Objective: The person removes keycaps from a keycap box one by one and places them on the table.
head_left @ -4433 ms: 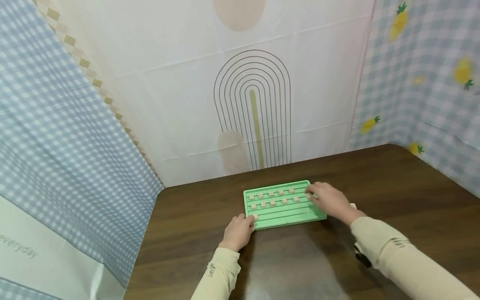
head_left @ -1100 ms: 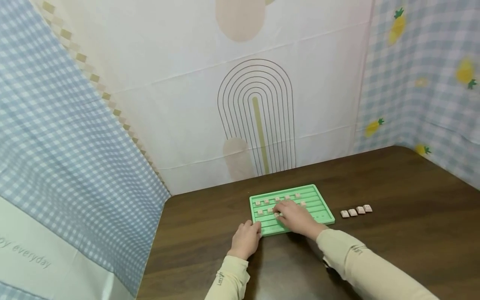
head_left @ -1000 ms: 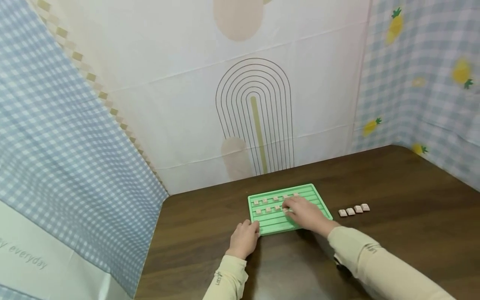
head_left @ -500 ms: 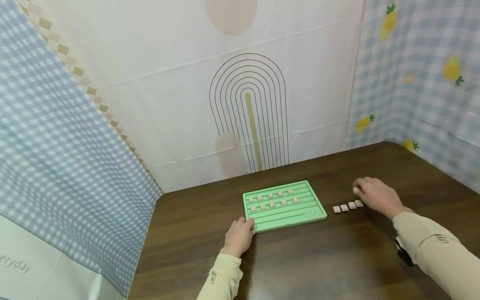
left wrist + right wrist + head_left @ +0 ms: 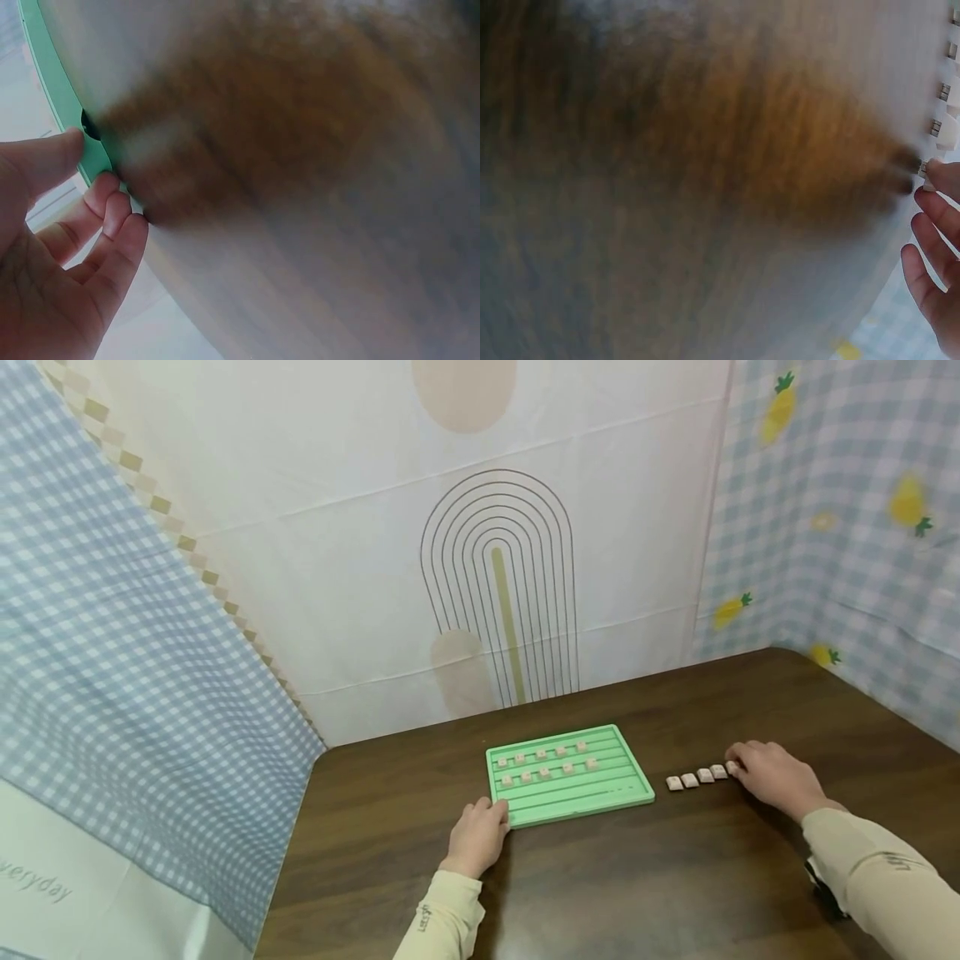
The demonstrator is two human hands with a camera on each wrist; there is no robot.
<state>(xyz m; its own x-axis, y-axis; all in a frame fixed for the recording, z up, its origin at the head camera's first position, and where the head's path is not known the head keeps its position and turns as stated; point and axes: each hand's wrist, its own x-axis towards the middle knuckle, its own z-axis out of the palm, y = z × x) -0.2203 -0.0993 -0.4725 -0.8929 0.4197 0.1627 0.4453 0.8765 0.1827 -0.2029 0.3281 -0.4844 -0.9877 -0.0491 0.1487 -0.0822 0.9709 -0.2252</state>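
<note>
My left hand [image 5: 477, 837] holds the near left corner of a green tray [image 5: 577, 806] with ridged rows. Thumb and fingers meet at the tray's edge in the left wrist view. Two rows of small white keycaps [image 5: 545, 772] sit in the far part of the tray; its nearer rows show bare ridges. To the right, my right hand [image 5: 776, 777] pinches one keycap [image 5: 924, 171] between thumb and index finger, low over the table. That keycap is at the right end of a line of several white keycaps [image 5: 705, 775]. The other right fingers are spread apart.
The dark wooden table [image 5: 600, 877] stands against a white cloth backdrop [image 5: 360, 610] with an arch print. Blue checked cloth [image 5: 112, 610] hangs at the left, and more with pineapples hangs at the right.
My right hand has moved from the tray's second row to the table at the right, then lowered a keycap to the line's right end. My left hand stays at the tray corner.
</note>
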